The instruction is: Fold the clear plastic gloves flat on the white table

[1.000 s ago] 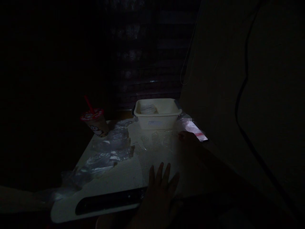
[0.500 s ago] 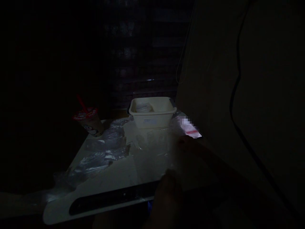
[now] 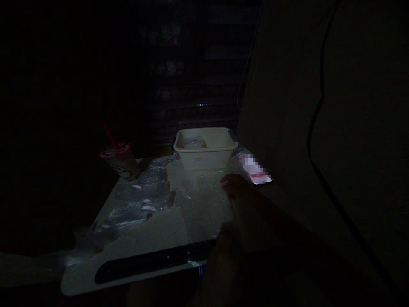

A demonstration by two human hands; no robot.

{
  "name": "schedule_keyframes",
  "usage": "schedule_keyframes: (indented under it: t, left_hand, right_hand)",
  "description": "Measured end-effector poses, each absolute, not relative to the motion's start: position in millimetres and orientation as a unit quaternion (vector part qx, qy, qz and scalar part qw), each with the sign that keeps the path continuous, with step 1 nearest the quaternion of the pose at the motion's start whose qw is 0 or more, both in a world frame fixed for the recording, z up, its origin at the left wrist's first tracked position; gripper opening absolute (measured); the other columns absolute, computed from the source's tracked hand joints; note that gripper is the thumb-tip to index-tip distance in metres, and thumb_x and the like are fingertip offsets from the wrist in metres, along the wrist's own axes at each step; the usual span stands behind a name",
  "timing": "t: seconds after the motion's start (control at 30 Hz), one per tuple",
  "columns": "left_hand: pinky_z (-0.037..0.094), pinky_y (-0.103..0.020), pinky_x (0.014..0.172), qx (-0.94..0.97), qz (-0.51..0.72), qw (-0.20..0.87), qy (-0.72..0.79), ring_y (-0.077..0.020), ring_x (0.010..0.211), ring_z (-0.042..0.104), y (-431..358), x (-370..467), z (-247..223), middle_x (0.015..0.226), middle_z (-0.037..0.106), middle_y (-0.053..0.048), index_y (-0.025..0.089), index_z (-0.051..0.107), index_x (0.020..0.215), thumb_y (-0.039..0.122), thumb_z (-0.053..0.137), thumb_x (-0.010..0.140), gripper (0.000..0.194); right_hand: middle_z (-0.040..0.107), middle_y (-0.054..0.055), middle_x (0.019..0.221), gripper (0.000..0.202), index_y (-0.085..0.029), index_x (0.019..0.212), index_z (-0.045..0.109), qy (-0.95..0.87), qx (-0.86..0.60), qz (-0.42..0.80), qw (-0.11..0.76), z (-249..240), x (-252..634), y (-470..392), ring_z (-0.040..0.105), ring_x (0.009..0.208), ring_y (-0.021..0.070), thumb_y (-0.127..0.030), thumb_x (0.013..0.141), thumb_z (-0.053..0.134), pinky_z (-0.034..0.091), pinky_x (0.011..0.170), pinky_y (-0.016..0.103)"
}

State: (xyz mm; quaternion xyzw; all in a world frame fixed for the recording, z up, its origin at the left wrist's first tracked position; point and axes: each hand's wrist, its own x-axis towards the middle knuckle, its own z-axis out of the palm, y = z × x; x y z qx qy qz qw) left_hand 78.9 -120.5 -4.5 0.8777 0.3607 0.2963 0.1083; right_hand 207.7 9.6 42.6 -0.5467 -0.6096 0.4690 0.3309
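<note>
Clear plastic (image 3: 204, 219) lies on pale surface (image 3: 76, 282), right hand (image 3: 236, 186) near its two-o'clock edge, left hand (image 3: 225, 249) around five; can't tell whether fingers are apart. Tub (image 3: 220, 160) at twelve, surface edge out at eight.

No legible lettering on cup lid (image 3: 114, 150), tub label (image 3: 203, 160) or bright phone screen (image 3: 255, 168)

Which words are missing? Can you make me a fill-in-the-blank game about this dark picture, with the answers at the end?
1. The straw poking out of the cup is coloured ____.
2. In the picture, the cup stands to the ____ of the cream tub.
3. The person's hand nearest the lit screen is the ____ one.
4. The tub's small label is on the ____ of its wall, not the inside.

Missing words: red; left; right; outside.
</note>
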Motion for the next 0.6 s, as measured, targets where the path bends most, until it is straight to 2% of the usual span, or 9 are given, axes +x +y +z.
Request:
schedule_keyframes:
  t: [0.27, 0.37, 0.43, 0.5, 0.6]
  left_hand:
    - [0.044, -0.036, 0.074, 0.88, 0.276, 0.134, 0.362, -0.0158, 0.088, 0.051, -121, 82, 1, 0.107, 0.049, -0.007, 0.018, 0.048, 0.103, 0.03, 0.043, 0.081, 0.026]
    - [0.044, -0.036, 0.074, 0.875, 0.276, 0.141, 0.372, -0.0154, 0.088, 0.051, -121, 81, 5, 0.107, 0.049, -0.007, 0.019, 0.048, 0.103, 0.03, 0.042, 0.081, 0.025]
    - [0.044, -0.036, 0.074, 0.868, 0.28, 0.143, 0.384, -0.015, 0.087, 0.051, -119, 77, 10, 0.108, 0.049, -0.006, 0.02, 0.048, 0.103, 0.03, 0.042, 0.081, 0.025]
    - [0.044, -0.036, 0.075, 0.859, 0.286, 0.146, 0.399, -0.0163, 0.09, 0.051, -112, 70, 17, 0.106, 0.05, -0.007, 0.018, 0.049, 0.102, 0.028, 0.041, 0.082, 0.024]
    - [0.043, -0.036, 0.08, 0.847, 0.283, 0.149, 0.425, -0.0195, 0.098, 0.047, -94, 59, 26, 0.104, 0.053, -0.012, 0.013, 0.047, 0.105, 0.019, 0.036, 0.082, 0.027]
  right_hand:
    - [0.042, -0.009, 0.038, 0.015, -0.014, 0.074, 0.051, -0.669, -0.557, 0.399, 0.291, 18, 178, 18, 0.042, 0.031, 0.006, -0.012, 0.061, 0.045, 0.031, 0.035, 0.016]
    - [0.044, -0.007, 0.041, 0.007, -0.015, 0.067, 0.052, -0.676, -0.559, 0.38, 0.293, 16, 175, 21, 0.044, 0.034, 0.0059, -0.018, 0.066, 0.046, 0.032, 0.037, 0.016]
    - [0.046, -0.005, 0.043, 0.016, -0.015, 0.059, 0.051, -0.682, -0.561, 0.363, 0.296, 19, 178, 22, 0.046, 0.038, 0.0066, -0.024, 0.07, 0.043, 0.034, 0.04, 0.017]
    - [0.051, -0.002, 0.049, 0.023, -0.015, 0.057, 0.05, -0.686, -0.564, 0.345, 0.304, 22, 184, 22, 0.049, 0.043, 0.0074, -0.026, 0.074, 0.039, 0.036, 0.044, 0.018]
    - [0.059, 0.001, 0.067, 0.018, -0.016, 0.067, 0.055, -0.72, -0.56, 0.277, 0.302, 21, 199, 16, 0.054, 0.059, 0.0098, -0.022, 0.074, 0.04, 0.04, 0.056, 0.02]
